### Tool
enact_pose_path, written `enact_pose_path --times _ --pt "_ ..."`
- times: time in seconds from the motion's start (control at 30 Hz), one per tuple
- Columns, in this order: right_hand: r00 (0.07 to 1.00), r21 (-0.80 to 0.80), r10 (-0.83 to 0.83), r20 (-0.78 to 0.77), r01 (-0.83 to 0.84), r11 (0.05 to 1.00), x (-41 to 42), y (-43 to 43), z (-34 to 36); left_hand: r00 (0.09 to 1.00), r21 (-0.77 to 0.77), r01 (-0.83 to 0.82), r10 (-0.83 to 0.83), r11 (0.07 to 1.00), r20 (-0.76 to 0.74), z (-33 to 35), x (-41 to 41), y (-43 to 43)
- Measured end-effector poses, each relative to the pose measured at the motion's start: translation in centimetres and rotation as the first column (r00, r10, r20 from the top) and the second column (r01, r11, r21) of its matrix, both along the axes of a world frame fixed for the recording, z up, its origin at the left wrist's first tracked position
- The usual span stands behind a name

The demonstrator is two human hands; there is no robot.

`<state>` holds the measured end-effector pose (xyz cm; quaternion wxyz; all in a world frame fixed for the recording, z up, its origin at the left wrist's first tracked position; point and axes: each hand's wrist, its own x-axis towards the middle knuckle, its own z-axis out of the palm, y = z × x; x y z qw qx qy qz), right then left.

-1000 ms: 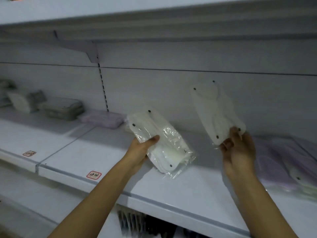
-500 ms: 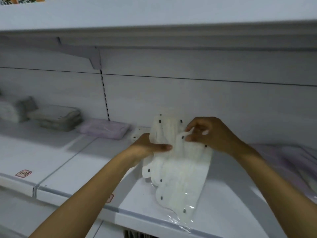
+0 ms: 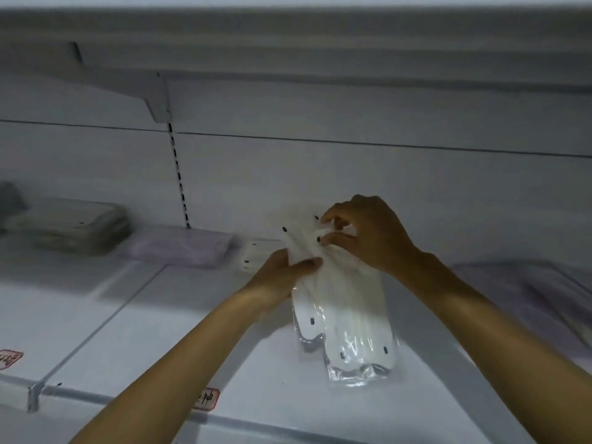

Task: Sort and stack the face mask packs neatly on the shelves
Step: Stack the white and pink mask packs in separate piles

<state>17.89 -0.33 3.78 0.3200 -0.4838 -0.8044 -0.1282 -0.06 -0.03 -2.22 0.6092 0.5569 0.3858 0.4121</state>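
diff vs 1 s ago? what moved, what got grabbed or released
The two white mask packs, held apart a second ago, one in each hand, are now brought together above the shelf. The right hand swung left and pinches their top edge. The left hand keeps its grip. The purple pack and grey pack stayed put.

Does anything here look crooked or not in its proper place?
Yes. The two white mask packs in clear plastic held by the left hand and right hand are not aligned: one sticks out lower than the other.

White mask packs [image 3: 346,302] with black dots; a lilac pack [image 3: 182,246], possibly grey-green pack [image 3: 73,227], white shelf [image 3: 160,315].
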Motion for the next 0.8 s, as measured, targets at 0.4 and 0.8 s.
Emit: enact_pose_path --times 0.4,0.8 --pt "0.292 -0.571 -0.497 -0.817 -0.298 0.765 2.4 -2.5 -6.8 0.969 0.005 -0.151 0.147 0.988 0.196 -2.5 0.7 -0.2" --pt "-0.226 -0.169 -0.294 -0.929 -0.446 0.879 6.5 -4.5 -9.2 0.951 -0.137 -0.144 0.176 0.980 0.254 -4.1 -0.6 0.2"
